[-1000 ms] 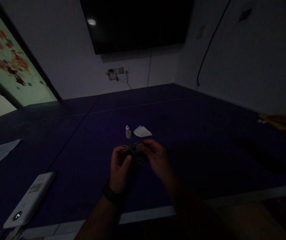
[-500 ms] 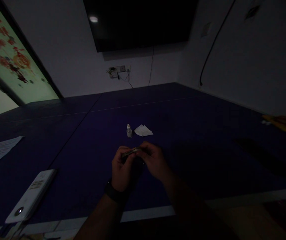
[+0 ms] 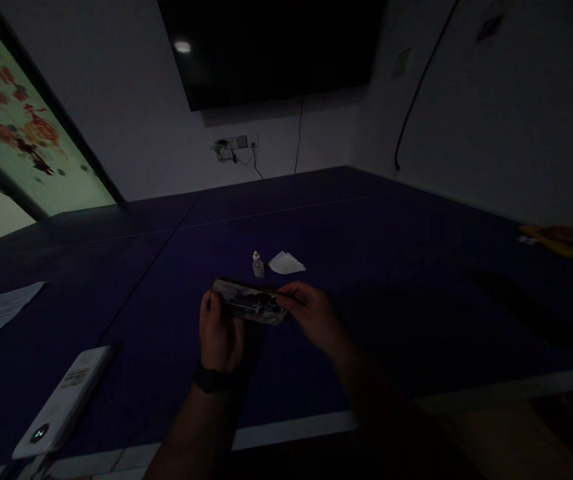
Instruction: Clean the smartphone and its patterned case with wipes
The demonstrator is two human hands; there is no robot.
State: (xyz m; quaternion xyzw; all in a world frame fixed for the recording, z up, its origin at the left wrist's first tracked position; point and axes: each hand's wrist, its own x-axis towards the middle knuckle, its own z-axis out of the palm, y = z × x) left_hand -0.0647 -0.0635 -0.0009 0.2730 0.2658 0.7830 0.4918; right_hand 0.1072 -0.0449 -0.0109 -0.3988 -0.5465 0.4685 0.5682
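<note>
Over the table, a phone [image 3: 243, 301] with a dark and grey patterned face is held flat between my two hands. My left hand [image 3: 220, 340], wearing a dark watch, grips its left end with the thumb on top. The fingers of my right hand [image 3: 312, 319] pinch the phone's right end. Just beyond the phone stands a small clear bottle [image 3: 259, 268] with a white cap, upright. Beside the bottle lies a folded white cloth or paper [image 3: 286, 263].
The blue table [image 3: 176, 300] has a white power bank [image 3: 69, 397] at its near left, with a cable at its near end. A printed sheet [image 3: 1, 310] lies farther left. Something yellow [image 3: 561, 241] sits at the right. A dark TV [image 3: 276, 53] hangs on the wall.
The phone has turned from edge-on to showing its broad face. My left hand has moved left, and my hands are farther apart. The view has shifted slightly.
</note>
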